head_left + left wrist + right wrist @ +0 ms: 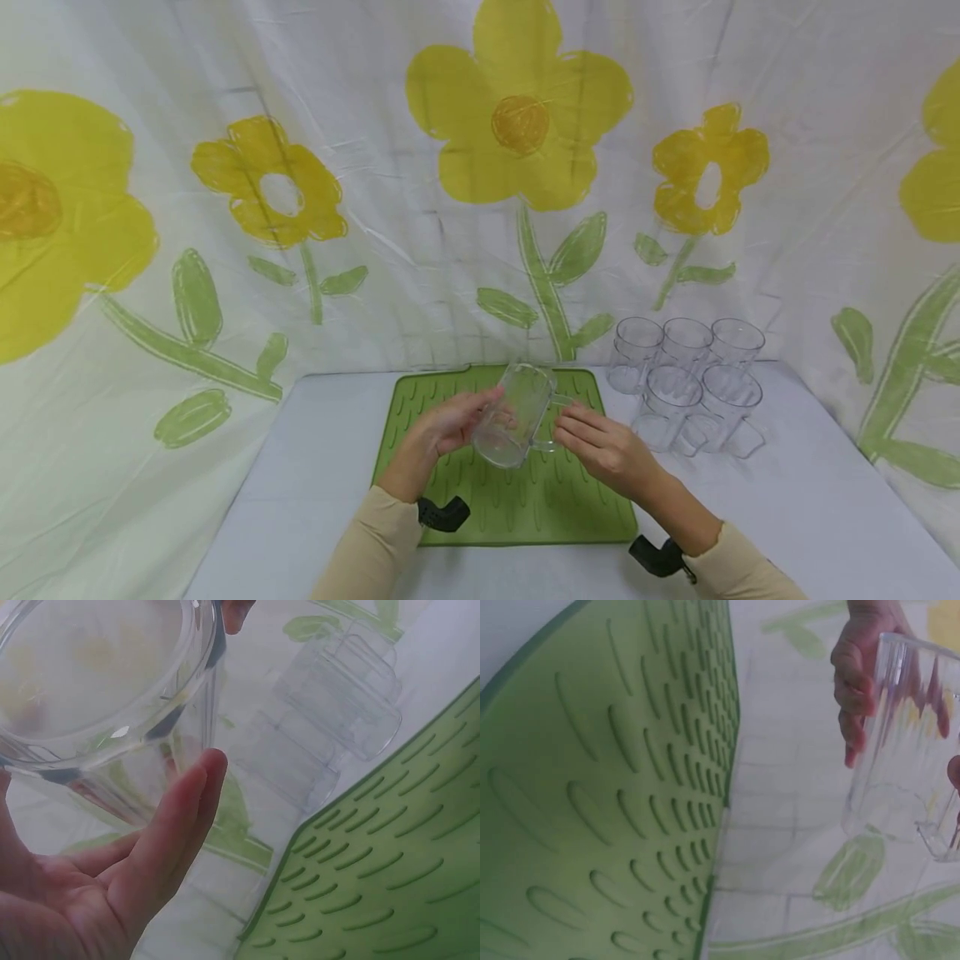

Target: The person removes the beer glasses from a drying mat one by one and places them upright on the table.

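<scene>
A clear glass mug (523, 408) is held tilted above the green ridged mat (517, 512). My left hand (454, 421) holds the mug's body from the left, its fingers around the side. At the mug's right, my right hand (606, 448) grips the handle (544, 446) with curled fingers. The left wrist view shows the left hand (112, 885) supporting the mug (150, 742) near its thick, faceted end. Only a fingertip of the right hand shows at the edge of the right wrist view, beside the mug (889, 750).
Several matching clear mugs (731, 400) stand in two rows to the right of the mat on the white table (300, 500). A white curtain (420, 275) printed with yellow flowers hangs behind the table's back edge. Black wrist cameras (444, 514) sit at both sleeves.
</scene>
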A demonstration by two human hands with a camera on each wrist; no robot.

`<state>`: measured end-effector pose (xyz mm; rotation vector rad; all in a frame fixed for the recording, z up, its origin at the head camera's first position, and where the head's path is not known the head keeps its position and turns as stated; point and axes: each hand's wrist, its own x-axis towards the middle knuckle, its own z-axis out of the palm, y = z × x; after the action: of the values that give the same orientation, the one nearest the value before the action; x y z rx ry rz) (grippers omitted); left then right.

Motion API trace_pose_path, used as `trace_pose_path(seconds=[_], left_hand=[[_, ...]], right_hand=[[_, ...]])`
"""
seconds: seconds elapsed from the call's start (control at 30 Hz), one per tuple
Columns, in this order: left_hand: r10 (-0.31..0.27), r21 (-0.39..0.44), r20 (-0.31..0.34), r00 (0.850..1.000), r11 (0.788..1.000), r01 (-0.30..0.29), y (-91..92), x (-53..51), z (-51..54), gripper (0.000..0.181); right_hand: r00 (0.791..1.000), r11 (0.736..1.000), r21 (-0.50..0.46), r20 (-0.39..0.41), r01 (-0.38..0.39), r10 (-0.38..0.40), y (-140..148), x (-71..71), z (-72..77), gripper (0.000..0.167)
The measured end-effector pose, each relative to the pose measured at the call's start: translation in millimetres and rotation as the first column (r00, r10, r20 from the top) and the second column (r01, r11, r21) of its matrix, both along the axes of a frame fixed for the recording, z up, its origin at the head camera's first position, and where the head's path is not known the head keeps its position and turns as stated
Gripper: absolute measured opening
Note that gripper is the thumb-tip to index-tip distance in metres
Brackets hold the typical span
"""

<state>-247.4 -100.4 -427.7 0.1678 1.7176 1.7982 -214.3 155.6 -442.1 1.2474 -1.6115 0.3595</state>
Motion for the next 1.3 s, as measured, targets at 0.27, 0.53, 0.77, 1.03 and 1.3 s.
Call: trace_pose_path(seconds=[0.27, 0.53, 0.77, 1.03, 1.3], left_hand=[[0.003, 0.039, 0.002, 1.000, 0.999, -0.003, 0.0, 0.8, -1.9, 0.061], [0.030, 0.133, 0.053, 0.998, 0.990, -0.037, 2.2, 5.4, -1.7, 0.039], [0.006, 0.169, 0.013, 1.000, 0.986, -0.009, 1.0, 9.4, -0.2, 0.034], [0.067, 0.181, 0.012, 0.998, 0.981, -0.068, 0.3, 12.2, 1.2, 0.021], [0.085, 0.079, -0.064, 0.994, 0.994, -0.080, -1.8, 12.1, 0.3, 0.039]], right_hand=[[0.999, 0.999, -0.034, 0.046, -0.025, 0.026, 0.4, 0.3, -1.7, 0.027], [0.981, 0.992, -0.086, 0.162, -0.096, 0.109, 3.2, 1.4, -1.4, 0.024], [0.969, 0.989, -0.087, 0.207, -0.121, 0.137, 5.4, 2.9, 3.4, 0.024], [0.909, 0.997, -0.022, 0.410, -0.070, 0.072, 12.5, 4.5, 5.1, 0.031], [0.863, 0.989, -0.067, 0.484, -0.129, 0.146, 13.4, 2.4, 4.4, 0.041]])
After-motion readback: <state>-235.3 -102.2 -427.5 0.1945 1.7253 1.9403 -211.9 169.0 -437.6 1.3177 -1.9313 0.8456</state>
